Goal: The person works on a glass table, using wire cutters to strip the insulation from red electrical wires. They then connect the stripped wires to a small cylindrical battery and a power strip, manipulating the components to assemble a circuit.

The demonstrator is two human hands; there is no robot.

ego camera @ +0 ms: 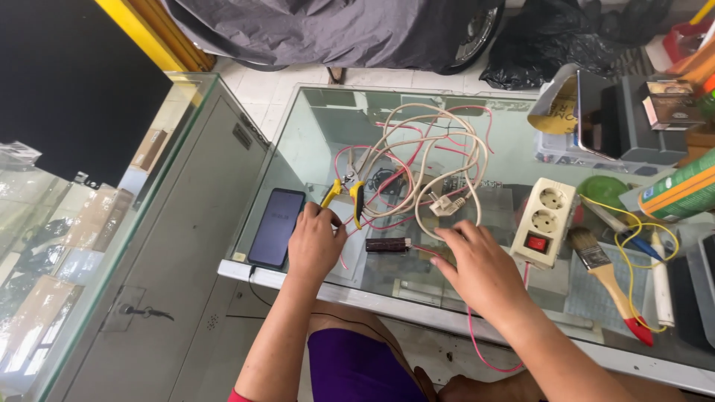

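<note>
Left hand [314, 242]: fingers curled, touching the yellow-handled pliers [347, 192] at frame centre (grip unclear).
Right hand [477, 268]: spread flat on the glass table [313, 119], beside the white cable [439, 149].
Nearby: phone [276, 226], power strip [546, 219], paintbrush [607, 279].

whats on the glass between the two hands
In the head view, a small dark rectangular part lies on the glass counter between the left hand and right hand, with thin pink wire beside it.
</note>
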